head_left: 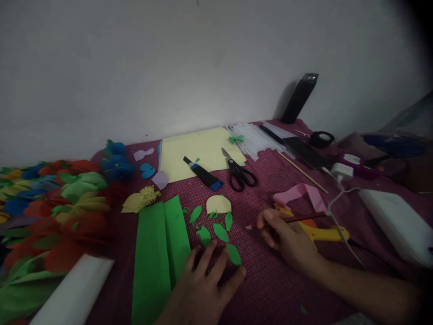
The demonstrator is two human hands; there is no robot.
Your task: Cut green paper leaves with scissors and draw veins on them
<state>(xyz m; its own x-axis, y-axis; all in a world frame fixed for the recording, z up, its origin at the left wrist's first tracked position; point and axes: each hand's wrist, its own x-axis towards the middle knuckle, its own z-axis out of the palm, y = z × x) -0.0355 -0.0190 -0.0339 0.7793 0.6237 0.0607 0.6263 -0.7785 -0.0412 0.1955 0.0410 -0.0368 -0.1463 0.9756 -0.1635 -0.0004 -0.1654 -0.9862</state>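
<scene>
My left hand (206, 284) rests palm down on the cloth with its fingers spread, the fingertips by several cut green paper leaves (221, 232). Left of it lies a folded sheet of green paper (150, 257), partly under the wrist side. My right hand (284, 232) is closed round a dark red pencil (304, 217), its sharpened tip pointing left towards the leaves. Just beyond the leaves sits a cream half-round paper piece (218, 204). Black-handled scissors (237, 171) and a black and blue box cutter (204, 174) lie farther back.
Many coloured paper flowers (67, 203) crowd the left side. Pale yellow sheets (192, 149) and clear sticks (252, 137) lie at the back. A black bottle (299, 99) stands by the wall. On the right are a phone (304, 151), pink ribbon (299, 194), white cable and white box (399, 221).
</scene>
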